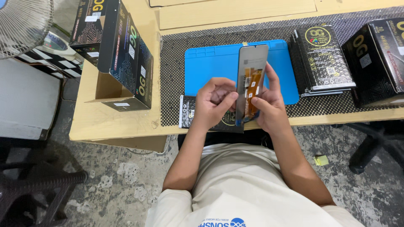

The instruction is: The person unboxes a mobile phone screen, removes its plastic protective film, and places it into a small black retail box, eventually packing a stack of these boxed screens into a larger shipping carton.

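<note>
Between the fingers of both hands, a phone screen panel (251, 82) stands upright, its back with the orange flex cable showing. Fingers of the right hand (270, 105) clamp its right edge; the left hand (212, 103) curls loosely, thumb touching the left edge. Beyond lie a blue mat (210, 67), a stack of black sleeves (322, 59) and black cartons (126, 50) on the wooden table (118, 122).

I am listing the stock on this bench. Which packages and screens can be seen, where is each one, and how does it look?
Phone screen panel: upright between both hands, grey back, orange flex cable.
Open black carton: left on the table, gold and green print.
Flat black packets: stacked right of the blue mat.
Black box: far right.
Black packet: flat under the left hand.
</note>
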